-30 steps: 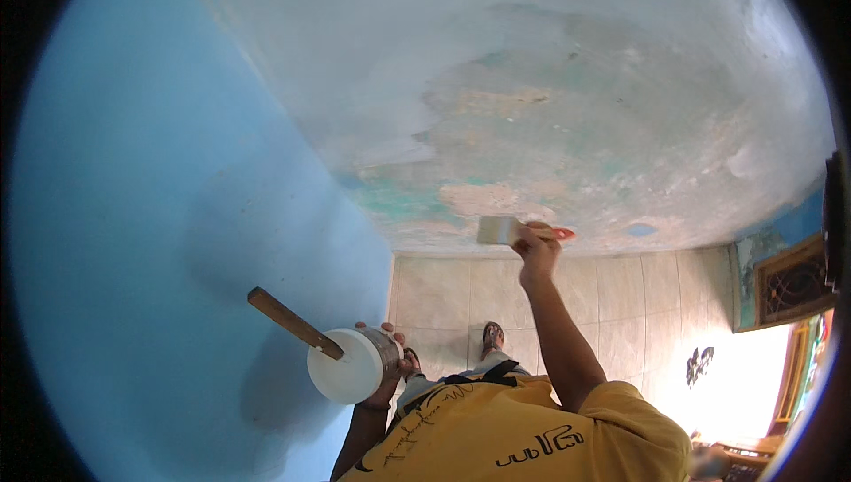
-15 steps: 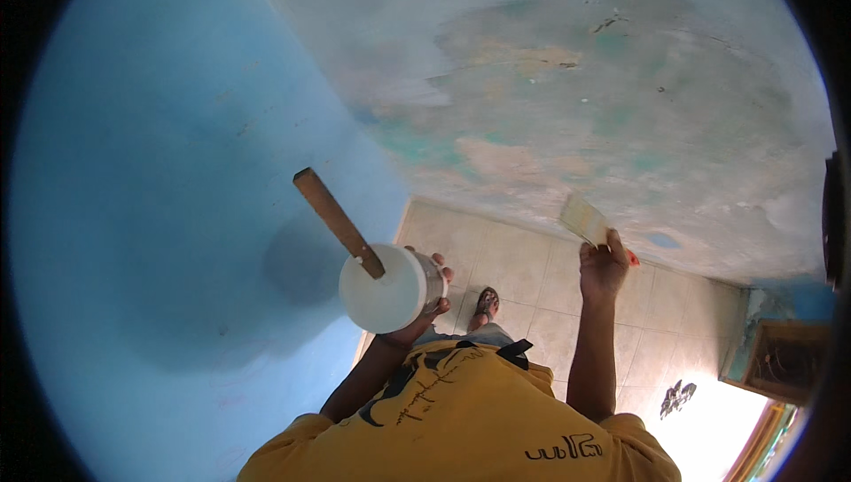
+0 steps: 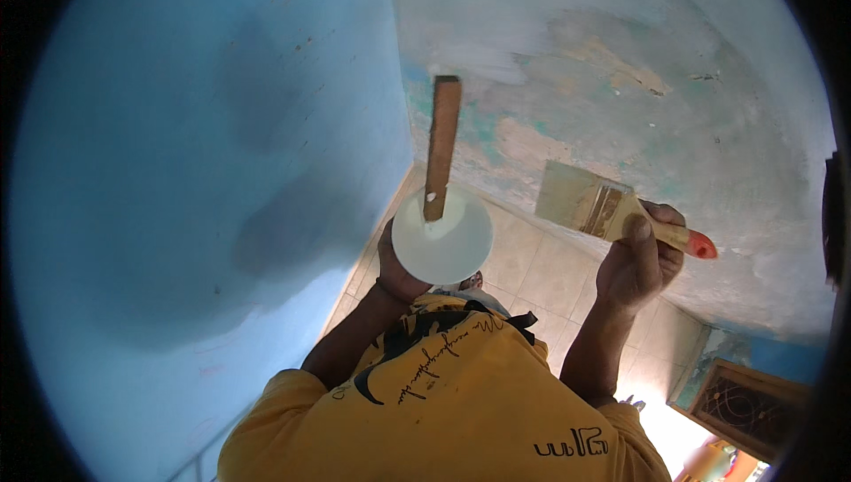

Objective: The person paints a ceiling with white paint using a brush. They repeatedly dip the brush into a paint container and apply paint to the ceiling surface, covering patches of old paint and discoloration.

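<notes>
My left hand (image 3: 398, 271) is wrapped round the side of a white tub (image 3: 461, 251), which holds pale liquid that looks like paint. A flat wooden stick (image 3: 444, 141) stands in the tub, its upper end leaning out toward the walls. To the right, my right hand (image 3: 640, 260) grips a wide paintbrush (image 3: 612, 207) by its wooden handle, which has a red end. The brush's pale, coated bristles point left toward the tub, apart from it. My right thumb lies on top of the handle.
A blue wall (image 3: 177, 154) rises on the left and meets a patchy grey-white wall (image 3: 620, 65) at a corner. Beige floor tiles (image 3: 523, 251) lie below. A wooden piece with a dark patterned panel (image 3: 749, 407) stands at the lower right, beside a bright opening.
The paintbrush has come up from low by the patchy wall toward me and the tub. The tub has moved right and up, its stick now more upright. My view has turned.
</notes>
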`<state>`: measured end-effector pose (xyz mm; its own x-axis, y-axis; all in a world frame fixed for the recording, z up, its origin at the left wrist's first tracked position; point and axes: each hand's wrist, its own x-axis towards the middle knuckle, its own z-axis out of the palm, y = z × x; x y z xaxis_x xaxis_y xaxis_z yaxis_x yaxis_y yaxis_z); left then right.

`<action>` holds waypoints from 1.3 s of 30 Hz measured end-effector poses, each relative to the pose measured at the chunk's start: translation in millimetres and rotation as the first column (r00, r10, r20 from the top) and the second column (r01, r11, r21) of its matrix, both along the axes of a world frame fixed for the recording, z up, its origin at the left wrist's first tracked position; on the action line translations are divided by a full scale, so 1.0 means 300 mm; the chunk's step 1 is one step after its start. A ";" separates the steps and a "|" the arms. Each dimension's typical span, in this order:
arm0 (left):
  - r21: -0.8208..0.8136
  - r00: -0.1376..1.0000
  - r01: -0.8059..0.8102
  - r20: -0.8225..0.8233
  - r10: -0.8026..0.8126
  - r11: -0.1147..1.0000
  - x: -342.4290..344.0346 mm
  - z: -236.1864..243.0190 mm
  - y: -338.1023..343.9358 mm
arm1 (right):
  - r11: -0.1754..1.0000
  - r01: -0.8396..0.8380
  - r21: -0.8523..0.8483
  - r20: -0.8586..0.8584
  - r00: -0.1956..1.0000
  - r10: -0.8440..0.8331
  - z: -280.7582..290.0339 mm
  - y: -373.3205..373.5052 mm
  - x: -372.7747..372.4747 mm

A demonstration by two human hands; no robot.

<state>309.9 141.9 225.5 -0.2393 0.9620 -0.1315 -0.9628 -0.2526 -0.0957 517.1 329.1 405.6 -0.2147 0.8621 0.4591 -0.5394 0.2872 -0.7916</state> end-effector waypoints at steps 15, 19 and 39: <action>0.345 0.980 0.056 0.162 -0.118 0.937 -0.109 0.039 0.051 | 0.786 -0.552 0.276 0.573 0.752 0.327 0.114 -0.149 -0.390; 0.347 0.986 0.060 0.123 -0.109 0.936 -0.128 0.046 0.039 | 0.772 -0.572 0.277 0.622 0.719 0.309 0.104 -0.160 -0.421; 0.263 0.986 0.056 0.134 -0.094 0.963 -0.119 0.076 0.023 | 0.689 -0.664 0.291 0.716 0.629 0.304 0.118 -0.153 -0.426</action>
